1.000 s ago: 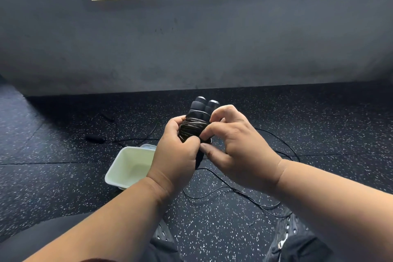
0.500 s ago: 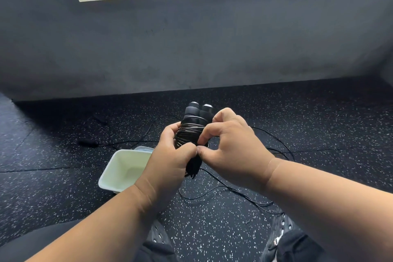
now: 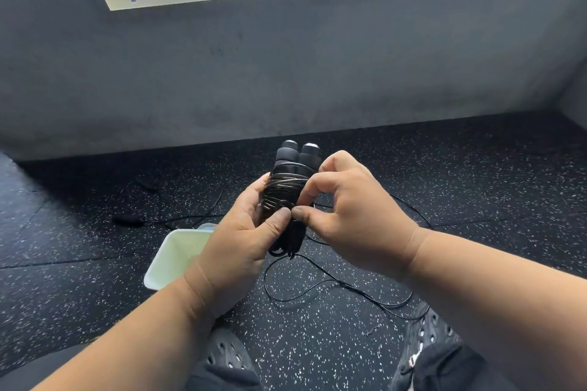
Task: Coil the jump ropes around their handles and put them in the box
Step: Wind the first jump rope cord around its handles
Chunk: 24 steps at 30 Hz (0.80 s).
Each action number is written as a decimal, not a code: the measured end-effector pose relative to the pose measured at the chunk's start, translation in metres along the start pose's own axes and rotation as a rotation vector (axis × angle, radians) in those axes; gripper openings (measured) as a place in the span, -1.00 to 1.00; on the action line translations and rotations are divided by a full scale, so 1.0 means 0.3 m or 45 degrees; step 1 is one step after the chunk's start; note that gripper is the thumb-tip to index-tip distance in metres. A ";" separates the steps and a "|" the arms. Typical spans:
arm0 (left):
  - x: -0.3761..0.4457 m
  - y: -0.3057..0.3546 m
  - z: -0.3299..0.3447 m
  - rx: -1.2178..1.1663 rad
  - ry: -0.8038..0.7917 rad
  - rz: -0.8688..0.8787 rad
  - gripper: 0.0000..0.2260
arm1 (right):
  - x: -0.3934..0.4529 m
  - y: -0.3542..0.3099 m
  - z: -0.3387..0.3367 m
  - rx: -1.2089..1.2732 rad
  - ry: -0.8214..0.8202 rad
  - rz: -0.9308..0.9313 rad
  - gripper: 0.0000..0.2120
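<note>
Her left hand (image 3: 241, 232) grips the 2 coiled handles (image 3: 287, 187) above the floor, right hand (image 3: 349, 213) pinching the cord end; tucking it looks next, then the box (image 3: 171, 260).

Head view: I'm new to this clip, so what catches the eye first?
Centre frame, both hands hold a rope bundle: left hand grips it, right hand pinches the cord. A white box sits below-left, and loose rope trails across the floor.
</note>
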<state>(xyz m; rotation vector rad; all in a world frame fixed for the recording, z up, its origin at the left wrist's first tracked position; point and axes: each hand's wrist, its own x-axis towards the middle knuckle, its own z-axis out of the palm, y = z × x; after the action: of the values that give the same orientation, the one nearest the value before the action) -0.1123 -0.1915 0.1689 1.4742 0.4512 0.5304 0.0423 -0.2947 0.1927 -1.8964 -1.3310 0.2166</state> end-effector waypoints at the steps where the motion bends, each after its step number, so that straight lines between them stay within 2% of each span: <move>1: 0.000 0.002 0.000 -0.017 -0.001 -0.010 -0.51 | 0.002 0.001 -0.001 0.003 0.011 -0.006 -0.82; 12: -0.001 0.004 0.028 -0.303 0.073 -0.133 -0.56 | 0.010 -0.019 -0.006 0.034 0.052 -0.024 -0.83; 20: -0.004 0.005 0.063 -0.380 0.320 -0.116 -0.60 | -0.007 -0.017 0.015 0.046 0.052 -0.036 -0.88; 24: -0.006 0.011 0.055 -0.418 0.358 -0.108 -0.68 | -0.015 -0.028 0.025 0.062 0.063 -0.092 -0.94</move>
<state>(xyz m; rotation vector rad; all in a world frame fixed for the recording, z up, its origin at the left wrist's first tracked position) -0.1041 -0.2059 0.1730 1.0658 0.6130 0.7117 0.0302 -0.2936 0.1922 -1.7984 -1.3465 0.1627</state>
